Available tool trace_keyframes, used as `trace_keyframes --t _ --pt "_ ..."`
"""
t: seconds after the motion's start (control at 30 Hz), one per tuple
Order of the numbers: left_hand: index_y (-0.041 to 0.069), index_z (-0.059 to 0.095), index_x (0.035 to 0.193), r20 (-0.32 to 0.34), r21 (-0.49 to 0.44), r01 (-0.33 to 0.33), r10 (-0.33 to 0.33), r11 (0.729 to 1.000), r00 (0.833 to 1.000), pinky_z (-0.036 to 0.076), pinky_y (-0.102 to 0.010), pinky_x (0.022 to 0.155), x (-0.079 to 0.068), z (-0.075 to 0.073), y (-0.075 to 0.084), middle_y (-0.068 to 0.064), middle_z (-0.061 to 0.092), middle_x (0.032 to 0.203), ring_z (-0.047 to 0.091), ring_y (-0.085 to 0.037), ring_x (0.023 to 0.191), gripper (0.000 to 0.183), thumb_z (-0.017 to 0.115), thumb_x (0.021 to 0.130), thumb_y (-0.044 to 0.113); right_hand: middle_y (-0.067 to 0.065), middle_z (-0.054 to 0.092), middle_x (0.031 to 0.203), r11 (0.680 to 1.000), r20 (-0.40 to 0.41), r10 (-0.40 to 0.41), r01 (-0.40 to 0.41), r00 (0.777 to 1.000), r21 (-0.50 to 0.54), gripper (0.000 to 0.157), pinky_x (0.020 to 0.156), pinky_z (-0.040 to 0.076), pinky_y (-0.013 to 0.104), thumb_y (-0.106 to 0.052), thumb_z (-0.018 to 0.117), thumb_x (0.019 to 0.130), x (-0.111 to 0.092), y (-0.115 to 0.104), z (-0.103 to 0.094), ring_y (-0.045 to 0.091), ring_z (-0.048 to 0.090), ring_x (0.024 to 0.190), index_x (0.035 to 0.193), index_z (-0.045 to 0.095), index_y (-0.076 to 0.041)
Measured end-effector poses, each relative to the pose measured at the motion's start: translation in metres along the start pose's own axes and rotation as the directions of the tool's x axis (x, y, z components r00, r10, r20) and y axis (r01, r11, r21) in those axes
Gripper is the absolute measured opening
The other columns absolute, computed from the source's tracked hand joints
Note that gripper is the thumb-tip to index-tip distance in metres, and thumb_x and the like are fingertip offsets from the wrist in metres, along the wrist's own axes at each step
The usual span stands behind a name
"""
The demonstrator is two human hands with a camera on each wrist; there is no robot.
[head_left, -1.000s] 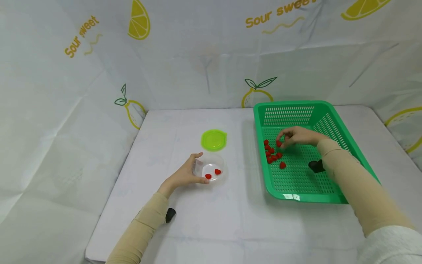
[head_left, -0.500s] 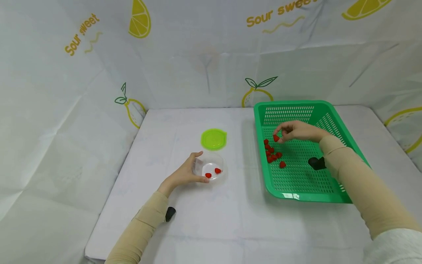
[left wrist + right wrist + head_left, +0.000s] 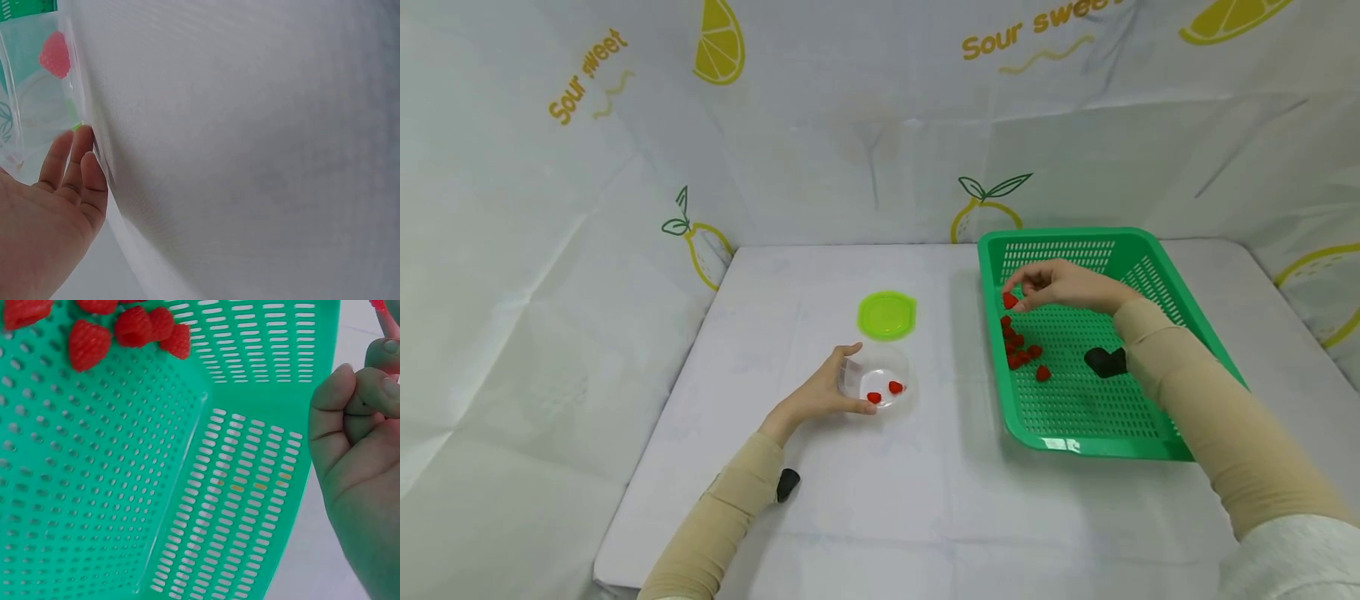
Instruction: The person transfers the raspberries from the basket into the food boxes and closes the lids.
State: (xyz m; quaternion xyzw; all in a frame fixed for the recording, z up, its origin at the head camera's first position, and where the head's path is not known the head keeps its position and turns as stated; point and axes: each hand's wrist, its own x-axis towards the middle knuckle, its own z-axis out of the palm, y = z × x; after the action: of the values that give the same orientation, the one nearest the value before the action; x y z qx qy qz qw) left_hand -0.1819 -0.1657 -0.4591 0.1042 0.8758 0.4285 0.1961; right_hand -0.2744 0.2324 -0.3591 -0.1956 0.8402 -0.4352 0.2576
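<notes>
Near: beige sleeves [image 3: 722,517] over wht. tbl. [image 3: 887,517]; blk. device [image 3: 787,485] by L wrist. L hand [image 3: 822,394] is clamped on clear tub [image 3: 883,360], thumb on near side, fingers toward far side; tub upright on tbl. Qty. 2 red berries [image 3: 896,387] inside, near-R part. To R, grn. basket [image 3: 1097,417] w/ loose berries [image 3: 1017,360] grouped along L side, one slightly apart. R hand [image 3: 1062,285], above basket's far-L part, pinches one berry [image 3: 1010,301] betw. thumb and fingers, clear of basket flr. Lime lid [image 3: 887,317] flat on tbl., just beyond tub. Far: wht. backdrop [image 3: 850,167], lemon prints, "Sour sweet" txt.
</notes>
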Motion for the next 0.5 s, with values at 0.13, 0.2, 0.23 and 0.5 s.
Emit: trace_keyframes --t 0.13,0.2,0.23,0.5 --pt "0.028 0.023 0.145 -0.002 -0.004 -0.004 0.004 1.000 1.000 0.026 -0.051 0.112 0.000 0.000 -0.001 -0.003 0.037 0.142 0.028 -0.025 0.138 0.105 0.085 0.061 0.042 -0.001 0.039 0.069 0.999 0.012 -0.027 0.026 1.000 0.022 0.036 0.087 0.048 0.034 -0.021 0.069 0.084 0.004 -0.007 0.002 0.013 0.053 0.081 0.114 0.057 -0.004" --pt "0.029 0.023 0.144 -0.002 -0.004 -0.006 0.006 1.000 1.000 0.028 -0.050 0.112 0.001 -0.001 -0.001 -0.002 0.039 0.139 0.030 -0.025 0.136 0.105 0.085 0.061 0.044 -0.002 0.040 0.070 0.999 0.018 -0.034 0.034 0.999 0.013 0.036 0.082 0.047 0.031 -0.021 0.069 0.083 0.006 -0.012 0.003 0.014 0.048 0.076 0.113 0.057 -0.006" --pt "0.029 0.023 0.144 -0.002 -0.005 -0.009 0.009 1.000 1.000 0.028 -0.049 0.111 0.001 -0.001 0.000 -0.002 0.040 0.138 0.031 -0.024 0.135 0.105 0.085 0.060 0.045 -0.001 0.040 0.070 0.999 0.028 -0.040 0.040 0.999 0.016 0.036 0.083 0.047 0.031 -0.021 0.069 0.084 0.007 -0.015 0.004 0.014 0.049 0.077 0.113 0.057 -0.005" --pt "0.028 0.023 0.144 0.005 -0.005 -0.008 0.008 1.000 1.000 0.030 -0.048 0.110 0.001 -0.001 0.000 -0.002 0.042 0.135 0.034 -0.024 0.133 0.105 0.085 0.060 0.045 -0.001 0.040 0.070 0.997 0.075 -0.077 0.078 0.994 0.001 0.032 0.073 0.046 0.030 -0.020 0.068 0.084 0.016 -0.038 0.012 0.011 0.042 0.067 0.112 0.057 -0.008"
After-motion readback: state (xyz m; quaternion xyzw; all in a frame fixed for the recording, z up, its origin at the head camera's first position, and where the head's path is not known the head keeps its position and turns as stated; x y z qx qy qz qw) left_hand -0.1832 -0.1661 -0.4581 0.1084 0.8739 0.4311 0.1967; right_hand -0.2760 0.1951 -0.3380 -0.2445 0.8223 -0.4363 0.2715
